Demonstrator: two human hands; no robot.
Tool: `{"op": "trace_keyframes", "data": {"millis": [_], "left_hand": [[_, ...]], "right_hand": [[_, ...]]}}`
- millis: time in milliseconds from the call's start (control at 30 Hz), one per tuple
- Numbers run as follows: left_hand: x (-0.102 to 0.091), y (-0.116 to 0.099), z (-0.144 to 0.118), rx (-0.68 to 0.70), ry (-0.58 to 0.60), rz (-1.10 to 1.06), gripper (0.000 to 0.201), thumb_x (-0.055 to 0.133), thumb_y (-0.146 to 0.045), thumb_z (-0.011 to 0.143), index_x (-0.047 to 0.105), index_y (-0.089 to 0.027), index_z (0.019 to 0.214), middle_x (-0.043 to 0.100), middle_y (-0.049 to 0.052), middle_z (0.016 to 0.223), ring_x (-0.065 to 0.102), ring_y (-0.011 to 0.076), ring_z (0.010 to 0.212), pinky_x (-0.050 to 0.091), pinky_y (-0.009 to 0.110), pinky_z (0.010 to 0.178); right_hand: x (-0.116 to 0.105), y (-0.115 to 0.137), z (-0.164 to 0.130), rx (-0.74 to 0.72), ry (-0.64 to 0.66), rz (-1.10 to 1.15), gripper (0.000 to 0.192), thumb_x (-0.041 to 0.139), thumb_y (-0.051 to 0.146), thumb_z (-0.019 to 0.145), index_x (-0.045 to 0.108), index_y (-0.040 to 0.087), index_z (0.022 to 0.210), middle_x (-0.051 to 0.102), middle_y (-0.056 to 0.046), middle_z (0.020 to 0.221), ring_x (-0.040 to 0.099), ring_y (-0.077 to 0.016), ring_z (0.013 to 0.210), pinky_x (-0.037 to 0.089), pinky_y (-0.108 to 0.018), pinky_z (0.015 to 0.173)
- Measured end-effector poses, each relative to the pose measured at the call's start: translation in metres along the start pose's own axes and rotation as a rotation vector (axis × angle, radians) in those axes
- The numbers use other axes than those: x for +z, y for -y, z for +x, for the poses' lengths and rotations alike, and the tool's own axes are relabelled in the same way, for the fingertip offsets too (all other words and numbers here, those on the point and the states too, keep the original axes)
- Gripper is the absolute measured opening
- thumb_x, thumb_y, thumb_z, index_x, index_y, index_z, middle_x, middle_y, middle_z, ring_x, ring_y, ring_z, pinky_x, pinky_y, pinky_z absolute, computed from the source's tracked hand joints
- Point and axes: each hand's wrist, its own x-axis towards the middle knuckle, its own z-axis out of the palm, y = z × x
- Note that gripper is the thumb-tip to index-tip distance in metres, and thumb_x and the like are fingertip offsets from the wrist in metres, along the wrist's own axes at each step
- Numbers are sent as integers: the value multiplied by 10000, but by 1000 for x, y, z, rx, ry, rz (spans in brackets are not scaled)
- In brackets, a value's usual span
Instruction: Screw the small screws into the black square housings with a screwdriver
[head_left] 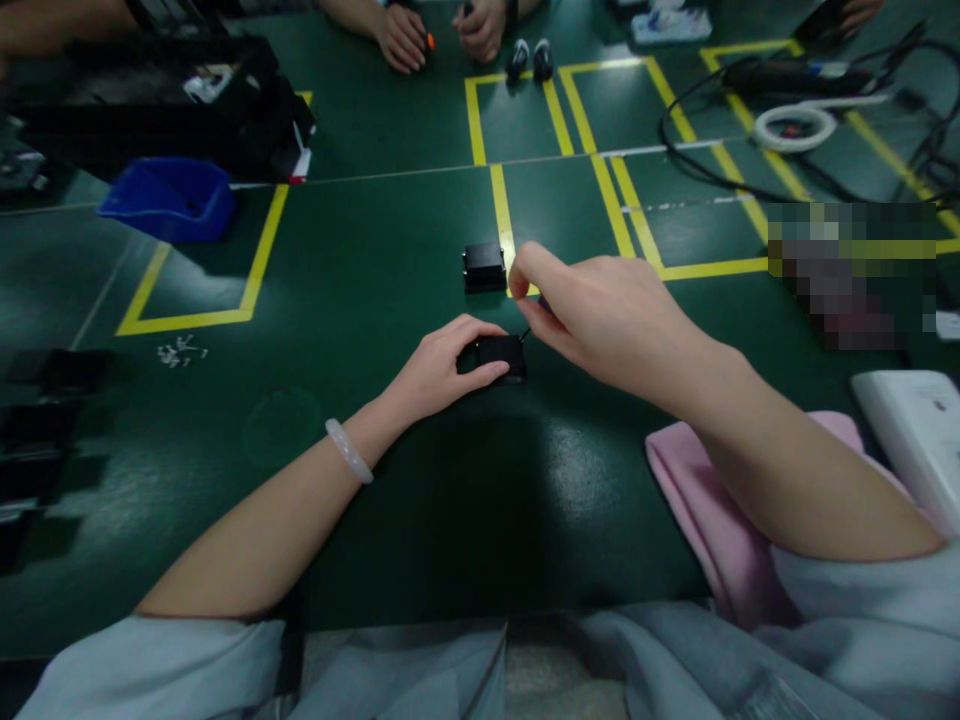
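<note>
— Black plastic first: what is the left hand (442, 368) doing with that small box (501, 358)?

— It is lying on the green table (360, 260) and clasping the small box, thumb along the near side, fingers curling over the far edge. The box is sitting flat on the table, in front of the person and near the middle of the view. A pale bangle (349, 451) is circling that wrist.

— And the right hand (600, 310)?

— It is hovering just above and to the right of the box, thumb and forefinger pinching together. A thin dark stub is showing under it beside the box; whether the fingers are gripping it, I cannot tell.

— Other items, please.

— A second black box (484, 267) is resting just beyond the first, apart from it, touching a strip of yellow tape (501, 215). A blue bin (171, 198) is standing at far left, with a scatter of small white parts (180, 351) lying nearer. A pink cloth (701, 500) is lying under the right forearm, and a white tray (919, 430) is sitting at the right edge. A white ring (795, 127) and black cables (697, 160) are lying at far right.

— Anyone else?

— Another person's hands (442, 35) are resting on the far edge, with two small dark pieces (529, 60) lying beside them.
</note>
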Motion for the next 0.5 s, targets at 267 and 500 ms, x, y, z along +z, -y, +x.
{"op": "trace_keyframes", "data": {"millis": [267,500], "left_hand": [[0,0,1,-5,-2,3,348,555,-449,895,578,-189,1125,612,52,1086,581,200,993,457,311,850],[0,0,0,-4,5,-10,358,556,-451,902,573,-182,1138,608,51,1096,581,195,994,452,307,849]], "right_hand": [[-2,3,2,-3,26,-14,312,336,344,940,491,172,1150,634,-46,726,586,-168,627,313,-260,564],[-2,2,1,-21,31,40,296,357,264,912,470,177,1171,635,-30,759,579,-155,630,288,-252,550]]}}
